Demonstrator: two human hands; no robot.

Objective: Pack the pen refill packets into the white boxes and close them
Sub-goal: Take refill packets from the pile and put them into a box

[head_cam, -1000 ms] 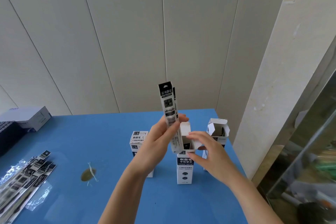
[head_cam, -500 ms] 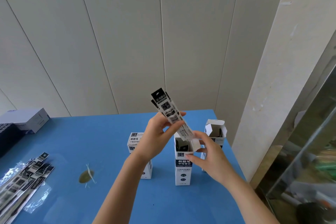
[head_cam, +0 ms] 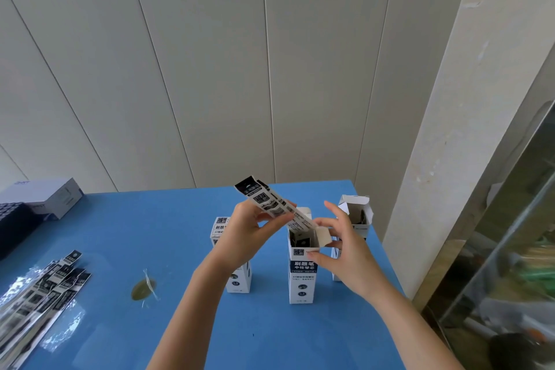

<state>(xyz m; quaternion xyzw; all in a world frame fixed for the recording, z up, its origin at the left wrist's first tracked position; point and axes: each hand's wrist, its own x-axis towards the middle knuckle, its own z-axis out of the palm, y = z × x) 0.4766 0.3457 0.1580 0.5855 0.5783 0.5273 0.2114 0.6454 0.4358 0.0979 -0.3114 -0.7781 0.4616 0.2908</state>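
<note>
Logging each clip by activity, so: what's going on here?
A person is packing pen refills. The left hand grips slanted refill packets, their lower end entering the mouth of the middle white box, while the right hand holds that box's top at the flap. A closed box stands behind the left hand, another open box at the back right, and loose packets lie on the blue table.

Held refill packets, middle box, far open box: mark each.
Held refill packets [head_cam: 265, 203]: head view, printed mid-length face.
Middle box [head_cam: 302, 275]: head view, front label.
Far open box [head_cam: 354, 201]: head view, rear flap.
</note>
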